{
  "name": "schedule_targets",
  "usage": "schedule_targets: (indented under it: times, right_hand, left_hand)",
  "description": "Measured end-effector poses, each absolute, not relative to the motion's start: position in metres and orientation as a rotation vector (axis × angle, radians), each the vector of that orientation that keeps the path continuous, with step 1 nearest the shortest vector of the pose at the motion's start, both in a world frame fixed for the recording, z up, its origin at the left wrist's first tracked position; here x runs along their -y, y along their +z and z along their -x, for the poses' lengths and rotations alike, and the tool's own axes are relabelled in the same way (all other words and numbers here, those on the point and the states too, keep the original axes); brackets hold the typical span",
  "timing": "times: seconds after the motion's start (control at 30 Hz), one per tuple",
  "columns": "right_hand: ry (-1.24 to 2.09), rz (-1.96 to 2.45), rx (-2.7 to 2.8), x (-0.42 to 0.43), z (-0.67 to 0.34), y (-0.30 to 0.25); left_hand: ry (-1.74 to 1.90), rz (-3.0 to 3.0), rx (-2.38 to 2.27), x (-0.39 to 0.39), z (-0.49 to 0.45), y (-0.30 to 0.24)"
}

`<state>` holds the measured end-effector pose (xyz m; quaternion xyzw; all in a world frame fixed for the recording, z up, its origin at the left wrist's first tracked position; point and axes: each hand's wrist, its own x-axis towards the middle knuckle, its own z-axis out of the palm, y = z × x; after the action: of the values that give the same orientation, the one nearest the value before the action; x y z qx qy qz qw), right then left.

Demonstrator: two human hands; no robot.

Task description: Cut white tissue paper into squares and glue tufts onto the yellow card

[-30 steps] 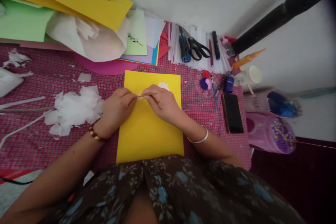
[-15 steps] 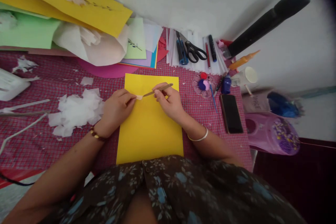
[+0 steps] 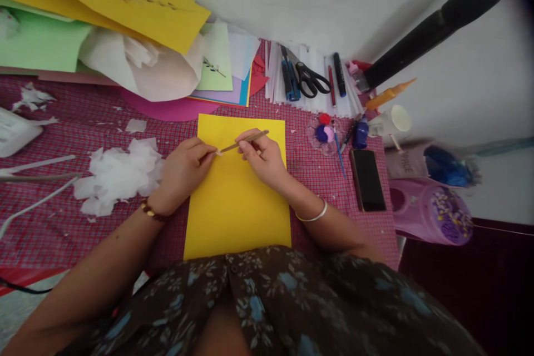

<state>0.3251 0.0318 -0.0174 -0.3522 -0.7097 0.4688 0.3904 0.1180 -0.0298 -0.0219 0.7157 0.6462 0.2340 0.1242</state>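
Observation:
A yellow paper sheet [image 3: 237, 200] lies on the red checked tablecloth [image 3: 67, 222] in front of me. Over its upper part my left hand [image 3: 183, 169] pinches a tiny pale scrap of paper [image 3: 218, 152] at its fingertips. My right hand [image 3: 261, 157] grips a thin wooden stick [image 3: 246, 140] like a pen. The stick's tip touches the scrap held by the left hand. Both hands hover close together just above the yellow sheet.
A heap of white tissue pieces [image 3: 119, 173] lies left of the sheet. Coloured paper sheets [image 3: 125, 5] are stacked at the back. Scissors [image 3: 311, 80], pens, a black phone [image 3: 367, 179], a small paint dish [image 3: 324, 132], bottles and a purple container [image 3: 434, 211] crowd the right side.
My right hand turned the stick so that its far end now points up to the right. The white blob near the sheet's top, seen one second ago, is hidden behind that hand.

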Motion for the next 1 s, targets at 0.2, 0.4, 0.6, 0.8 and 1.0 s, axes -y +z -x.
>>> schedule_targets:
  times: [0.2,0.4,0.6,0.8,1.0]
  right_hand:
    - [1.217,0.845,1.782,-0.0338,-0.323,-0.02]
    - [1.242,0.841,1.721,-0.0364,-0.324,-0.0205]
    - [1.232,0.789,1.601,-0.0365,-0.3287,-0.0154]
    - [1.16,0.834,1.778,-0.0353,-0.3285,-0.0172]
    - [1.079,0.84,1.879,-0.0371,-0.327,-0.0203]
  left_hand:
    - [0.755,-2.007,-1.814,0.0253,-0.1153,-0.0228]
    - [0.743,-1.964,-1.761,0.021,-0.1129,-0.0212]
    - [0.74,-1.938,-1.777,0.0201,-0.1151,-0.0186]
    - [0.746,-1.921,-1.797,0.0199,-0.1164,-0.018]
    - [0.755,-1.927,-1.784,0.0197,-0.1152,-0.0192]
